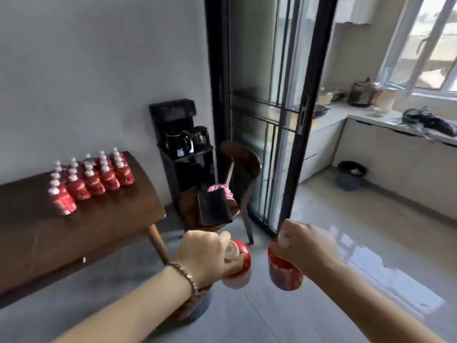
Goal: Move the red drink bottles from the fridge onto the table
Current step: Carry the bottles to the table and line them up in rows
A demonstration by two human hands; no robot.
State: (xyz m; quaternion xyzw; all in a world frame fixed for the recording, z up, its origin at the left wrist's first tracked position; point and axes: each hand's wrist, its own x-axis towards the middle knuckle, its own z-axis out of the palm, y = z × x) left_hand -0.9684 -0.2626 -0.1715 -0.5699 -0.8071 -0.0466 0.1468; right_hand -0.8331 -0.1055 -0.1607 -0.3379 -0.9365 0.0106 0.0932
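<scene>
The left hand [205, 253] was closed around the neck of a red bottle [238, 266] that hung below it, cap end up and base toward the floor, its long axis roughly upright and leaning slightly. A second red shape [195, 303] showed under the left wrist, mostly hidden by the arm, so I could not tell how it was held. The right hand [306, 241] gripped another red bottle [284, 273] by the neck, also hanging base down; its cap was covered by fingers. Both bottles were blurred, labels unreadable. Far left, a group of red bottles [91, 181] stood upright in rows on the dark wooden table [99, 229], white caps up. The table's near-left part was cut off by the frame.
</scene>
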